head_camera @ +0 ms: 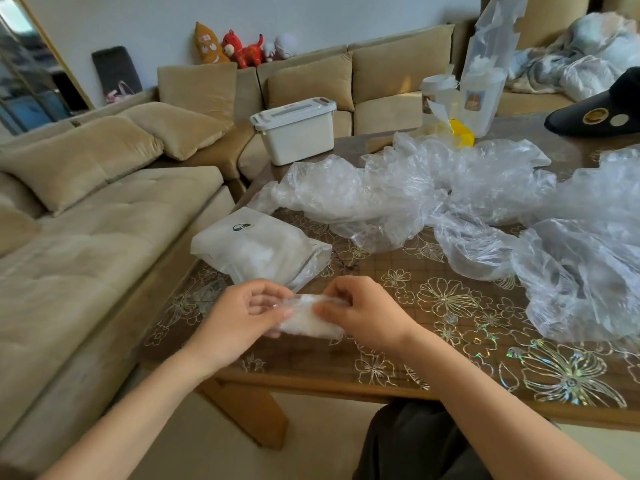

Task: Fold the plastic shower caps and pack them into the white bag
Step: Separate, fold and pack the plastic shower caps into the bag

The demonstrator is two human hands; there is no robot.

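A small folded clear shower cap (308,320) sits between both hands just above the table's near left corner. My left hand (239,317) grips its left end with thumb on top. My right hand (360,313) pinches its right end, fingers curled over it. Right behind the hands lies the white bag (256,247), flat and stuffed, its open end facing right. Several unfolded clear shower caps (433,195) lie crumpled across the middle and right of the table.
The brown table (450,341) has a flower-patterned cover. A white lidded box (296,131) stands at its far left corner. A tall paper bag (485,81), a cup (434,95), a yellow item (462,133) and a black slipper (595,109) sit at the back. A beige sofa (104,220) runs along the left.
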